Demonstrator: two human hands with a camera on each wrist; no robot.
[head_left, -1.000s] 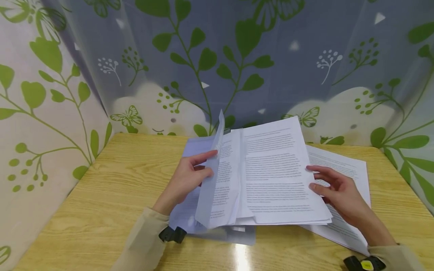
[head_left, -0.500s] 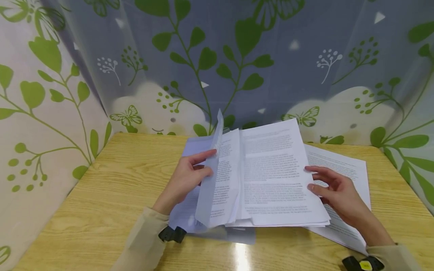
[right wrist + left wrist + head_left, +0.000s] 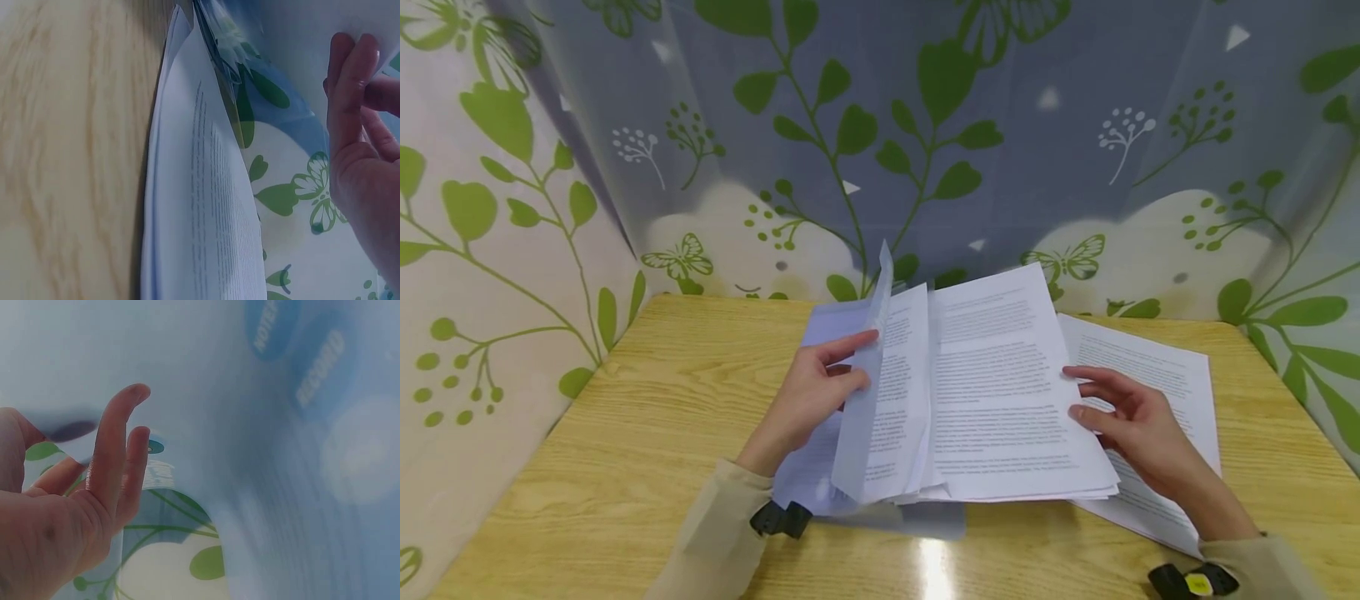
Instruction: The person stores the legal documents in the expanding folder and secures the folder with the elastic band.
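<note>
A translucent bluish plastic folder (image 3: 857, 433) stands partly opened, its front cover raised. My left hand (image 3: 812, 387) pinches the edge of that cover between thumb and fingers. In the left wrist view the cover shows blue ovals with printed words, "RECORD" (image 3: 319, 369) among them. A stack of printed sheets (image 3: 1000, 375) lies tilted, its left part inside the folder. My right hand (image 3: 1138, 429) grips the right edge of these sheets, thumb in front; in the right wrist view its fingers reach to the white paper. The sheets' lower corners look slightly uneven.
A second stack of printed paper (image 3: 1157, 367) lies on the wooden table (image 3: 685, 417) at the right, partly beneath the right hand. A patterned curtain (image 3: 880, 150) with green leaves hangs behind and beside the table.
My right hand has shifted slightly left, and the held sheets have slid left with it, deeper into the folder. The left hand and cover stay nearly still.
</note>
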